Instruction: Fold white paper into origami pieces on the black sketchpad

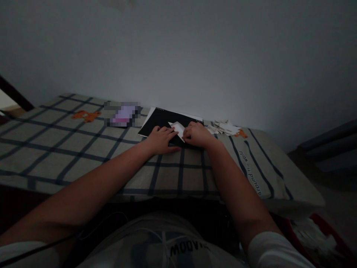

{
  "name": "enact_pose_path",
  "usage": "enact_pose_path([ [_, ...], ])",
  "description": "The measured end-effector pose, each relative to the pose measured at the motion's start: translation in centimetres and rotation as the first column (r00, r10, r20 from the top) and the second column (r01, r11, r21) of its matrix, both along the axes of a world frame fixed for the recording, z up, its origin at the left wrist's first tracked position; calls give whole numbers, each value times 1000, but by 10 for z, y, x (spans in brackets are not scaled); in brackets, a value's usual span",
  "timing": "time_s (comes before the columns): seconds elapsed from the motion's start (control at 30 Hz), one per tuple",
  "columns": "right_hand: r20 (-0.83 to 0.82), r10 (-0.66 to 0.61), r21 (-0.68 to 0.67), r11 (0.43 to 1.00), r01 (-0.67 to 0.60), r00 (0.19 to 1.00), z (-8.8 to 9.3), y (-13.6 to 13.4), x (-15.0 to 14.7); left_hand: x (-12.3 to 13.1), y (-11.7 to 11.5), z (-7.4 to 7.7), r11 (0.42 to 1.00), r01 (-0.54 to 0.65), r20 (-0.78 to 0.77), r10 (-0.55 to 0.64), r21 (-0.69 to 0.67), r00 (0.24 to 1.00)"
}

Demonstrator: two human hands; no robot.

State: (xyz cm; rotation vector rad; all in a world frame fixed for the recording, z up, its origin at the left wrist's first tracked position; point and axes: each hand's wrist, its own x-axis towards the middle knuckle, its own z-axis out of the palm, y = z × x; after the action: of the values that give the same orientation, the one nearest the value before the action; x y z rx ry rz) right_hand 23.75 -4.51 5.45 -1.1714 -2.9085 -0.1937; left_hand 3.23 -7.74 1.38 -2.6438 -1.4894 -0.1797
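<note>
On a black sheet (155,120), the spread left hand (160,140) touches white paper (179,129), the right hand (197,134) (grip unclear) its corner.

This looks like a room in a home, since the bench (83,149) against the plain far wall (173,56) is draped in a navy-checked cloth (134,150) printed with lettering (249,173) at right and 2 orange figures (86,116), the left figure a cartoon bear.
</note>
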Motion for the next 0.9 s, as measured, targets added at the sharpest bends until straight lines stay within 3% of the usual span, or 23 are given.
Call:
enact_pose_path([
  [0.27, -8, 10, -22, 1000, -11, 1000, 5, -7, -3, 1, 0, 0, 1000, -1, -2, 1, 5, 1000],
  [0.57, -93, 35, 103, 994, -25, 995, 3, -16, -15, 3, -2, 4, 1000, -6, 1, 6, -13, 1000],
  [0.9, -31, -42, 130, 990, 46, 999, 6, -21, -20, 1, -1, 1, 1000, 9, 13, -9, -1, 1000],
])
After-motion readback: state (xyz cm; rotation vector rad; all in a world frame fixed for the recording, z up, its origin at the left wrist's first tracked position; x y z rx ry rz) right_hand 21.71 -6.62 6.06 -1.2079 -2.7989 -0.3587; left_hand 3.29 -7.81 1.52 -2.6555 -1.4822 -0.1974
